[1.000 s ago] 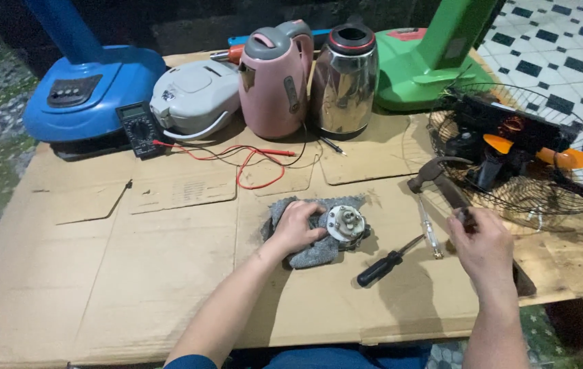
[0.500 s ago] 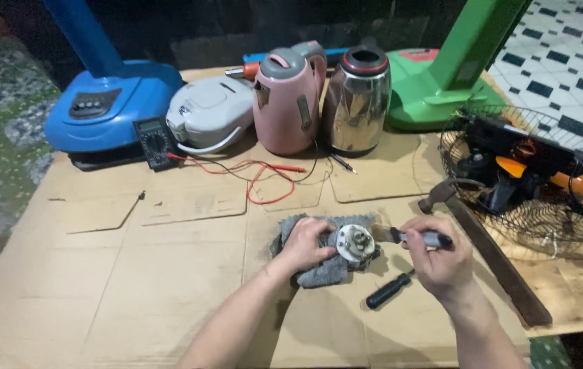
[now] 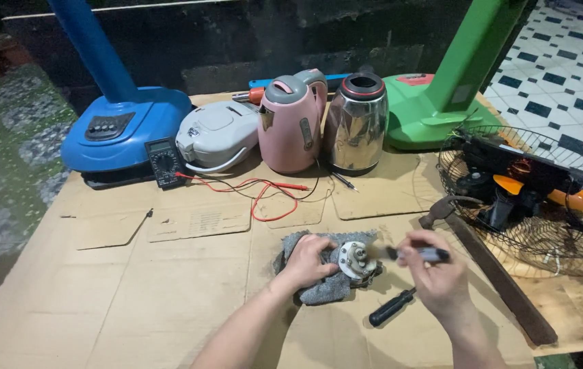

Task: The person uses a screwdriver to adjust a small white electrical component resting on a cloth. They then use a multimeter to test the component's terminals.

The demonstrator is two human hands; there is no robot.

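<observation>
Left hand [image 3: 307, 262] clamps motor [image 3: 356, 260] on grey rag [image 3: 318, 290]; right hand [image 3: 435, 273] fingers grip screwdriver [image 3: 420, 254], shaft pointing left at motor.

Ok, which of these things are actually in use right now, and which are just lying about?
In use: left hand on grey cloth, round metal part, tool in right hand.

Lying about: black-handled screwdriver, hammer, pink kettle, steel kettle, multimeter.

Flattened cardboard [image 3: 134, 294] covered the worktable. A dark wall [image 3: 237, 41] stood behind it, black-and-white checked tile floor [image 3: 564, 75] lay to the right, and mossy ground [image 3: 4, 137] to the left.
</observation>
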